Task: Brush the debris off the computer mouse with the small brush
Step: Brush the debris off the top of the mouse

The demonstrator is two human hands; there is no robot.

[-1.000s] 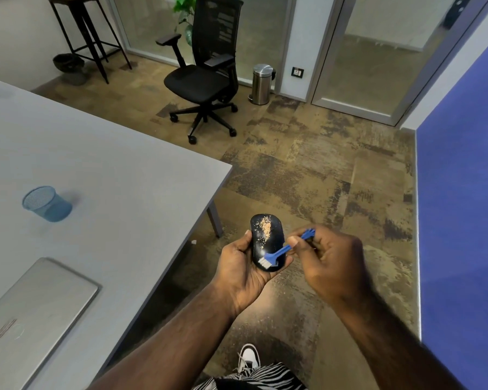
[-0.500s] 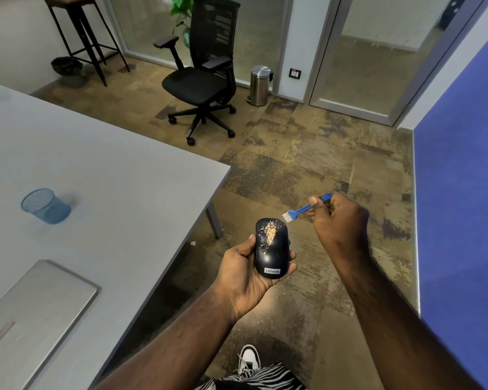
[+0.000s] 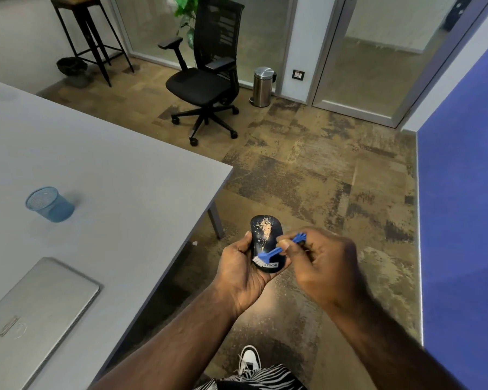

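Observation:
A black computer mouse [image 3: 261, 243] lies in the palm of my left hand [image 3: 238, 270], held above the floor just off the table's corner. Tan debris [image 3: 266, 228] is scattered over the mouse's far half. My right hand [image 3: 320, 266] pinches a small blue brush [image 3: 276, 251] by its handle. The brush's white bristles rest on the near end of the mouse, close to the logo. The handle's far tip sticks out above my right fingers.
A grey table [image 3: 110, 175] fills the left, bearing a blue mesh cup [image 3: 50, 204] and a shut silver laptop [image 3: 31, 308]. A black office chair [image 3: 206, 80], a steel bin [image 3: 262, 86] and a stool [image 3: 88, 32] stand across the carpet. A blue wall [image 3: 462, 206] runs along the right.
Half a second ago the brush was lifted away to the upper right of the mouse. It has come back down, with the bristles on the mouse's near end.

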